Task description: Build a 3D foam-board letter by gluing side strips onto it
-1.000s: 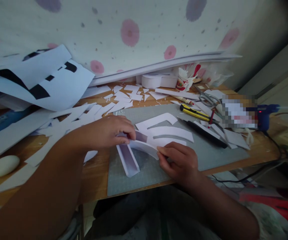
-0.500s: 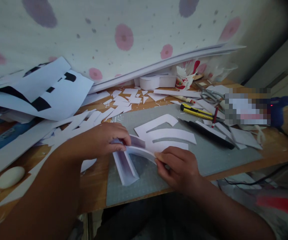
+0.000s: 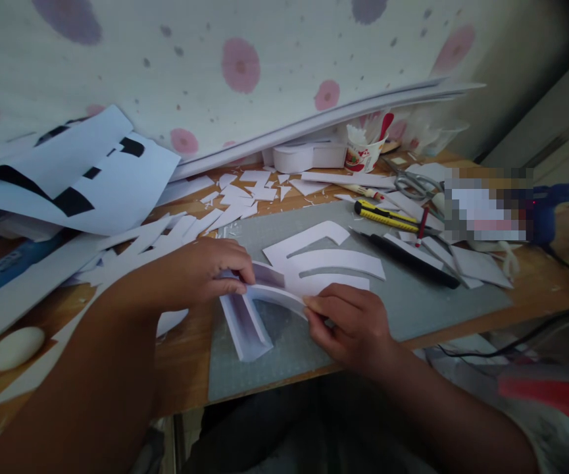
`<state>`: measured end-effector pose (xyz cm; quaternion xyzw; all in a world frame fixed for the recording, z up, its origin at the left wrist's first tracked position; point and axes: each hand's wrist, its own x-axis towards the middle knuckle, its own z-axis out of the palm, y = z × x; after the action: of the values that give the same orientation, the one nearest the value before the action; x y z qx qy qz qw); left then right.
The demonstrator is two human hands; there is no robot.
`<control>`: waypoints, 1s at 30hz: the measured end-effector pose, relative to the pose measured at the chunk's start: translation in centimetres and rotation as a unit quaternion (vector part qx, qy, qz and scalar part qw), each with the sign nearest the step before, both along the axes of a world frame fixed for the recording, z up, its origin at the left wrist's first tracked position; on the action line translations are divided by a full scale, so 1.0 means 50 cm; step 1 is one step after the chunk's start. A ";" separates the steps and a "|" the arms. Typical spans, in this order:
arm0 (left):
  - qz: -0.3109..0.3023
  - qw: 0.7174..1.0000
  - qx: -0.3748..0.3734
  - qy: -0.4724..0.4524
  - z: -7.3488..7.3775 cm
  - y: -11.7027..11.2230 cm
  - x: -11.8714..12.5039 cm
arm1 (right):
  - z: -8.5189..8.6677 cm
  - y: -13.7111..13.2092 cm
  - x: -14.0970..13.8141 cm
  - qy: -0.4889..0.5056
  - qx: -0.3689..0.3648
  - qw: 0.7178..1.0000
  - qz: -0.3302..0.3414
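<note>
A white foam-board shape (image 3: 247,322) with raised side walls lies on the grey cutting mat (image 3: 363,309). My left hand (image 3: 205,270) is closed, pinching the shape's upper end where a curved white strip (image 3: 279,294) joins it. My right hand (image 3: 353,322) is closed too, thumb and fingers pinching the other end of that curved strip. Flat white cut-out pieces (image 3: 323,257) lie on the mat just behind both hands.
A yellow utility knife (image 3: 385,216), a black tool (image 3: 407,260), scissors (image 3: 410,184) and a blue glue gun (image 3: 545,210) lie at the right. White scraps (image 3: 245,191) cover the wooden table (image 3: 185,355). Large sheets (image 3: 81,178) pile up at the left, and a paper cup (image 3: 363,155) stands at the back.
Both hands keep their grip on the shape and strip; the view has shifted slightly and the hands sit a little lower left.
</note>
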<state>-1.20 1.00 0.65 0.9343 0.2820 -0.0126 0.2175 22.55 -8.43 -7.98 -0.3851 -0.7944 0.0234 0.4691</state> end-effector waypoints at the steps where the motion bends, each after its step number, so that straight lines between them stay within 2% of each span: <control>1: 0.001 1.000 0.001 0.000 0.000 0.000 0.000 | 0.000 0.000 0.001 -0.003 -0.003 1.000 0.000; 9: -0.010 1.000 0.001 0.000 -0.001 0.004 0.001 | 0.002 -0.004 0.001 -0.002 0.002 1.000 -0.002; 16: -0.004 0.999 -0.040 -0.008 0.011 -0.006 0.009 | -0.002 -0.009 0.000 -0.008 0.005 1.000 -0.020; 25: 0.041 0.998 -0.041 -0.008 0.008 -0.011 0.013 | -0.008 -0.009 -0.005 -0.022 0.030 0.998 -0.040; 30: 0.033 0.998 -0.047 -0.019 0.001 -0.008 0.011 | -0.012 -0.010 -0.004 -0.021 0.031 0.999 -0.039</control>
<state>-0.67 0.60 0.72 0.9133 0.3073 -0.0013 0.2672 22.33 -8.96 -8.56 -0.4016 -0.7888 -0.0275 0.4644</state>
